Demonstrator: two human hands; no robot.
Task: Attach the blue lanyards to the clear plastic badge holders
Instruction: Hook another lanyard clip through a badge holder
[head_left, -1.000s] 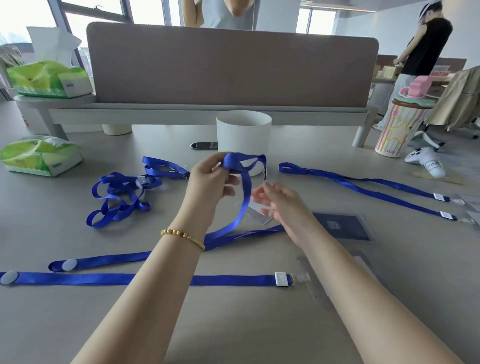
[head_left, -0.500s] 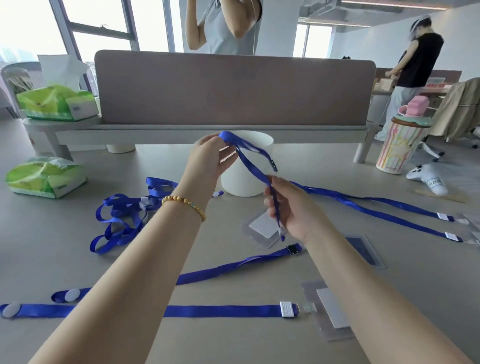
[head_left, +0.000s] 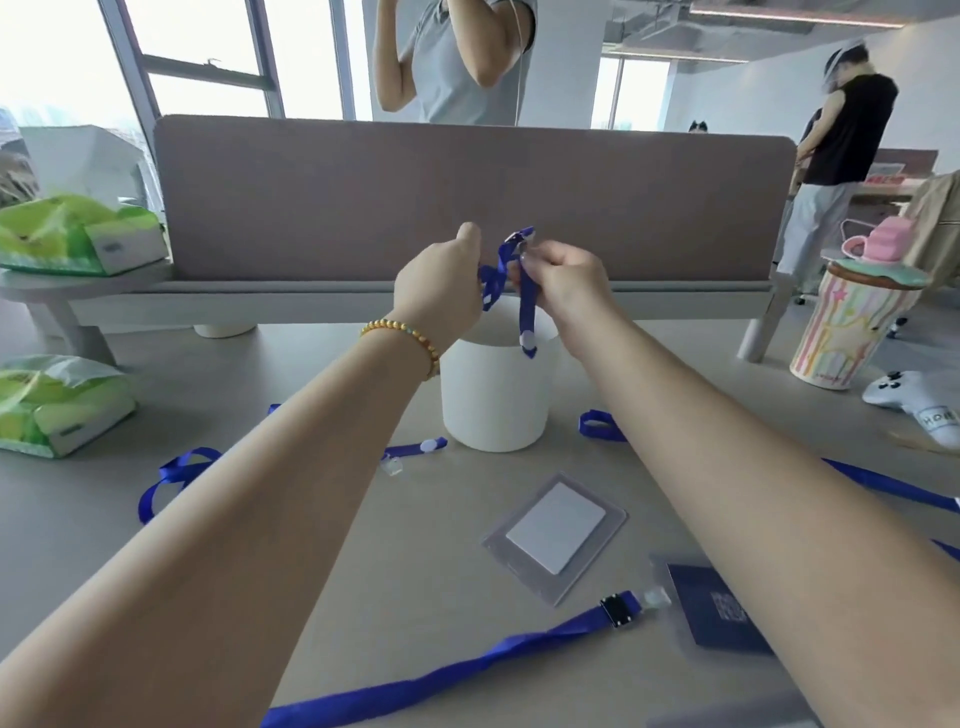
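Observation:
Both my hands are raised above the table, holding one blue lanyard (head_left: 525, 306) between them. My left hand (head_left: 441, 283) grips its bunched strap and my right hand (head_left: 563, 283) pinches it near the top, where a white clip end sticks up. A short strap end with a white dot hangs down over the white cup. A clear badge holder (head_left: 555, 535) with a white card lies on the table below. Another lanyard (head_left: 467, 670) lies in front, its clip at a holder with a dark blue card (head_left: 719, 613).
A white cup (head_left: 493, 400) stands mid-table under my hands. More blue lanyards lie at left (head_left: 176, 473) and right (head_left: 883, 480). Green tissue packs (head_left: 57, 405) sit at the left, a striped cup (head_left: 852, 332) and white game controller (head_left: 914, 400) at right. A grey divider (head_left: 467, 202) backs the desk, with people beyond.
Both hands rose and came together, lifting the lanyard off the table. Its long strap, which trailed down to the table, is now bunched in my hands with a short end hanging.

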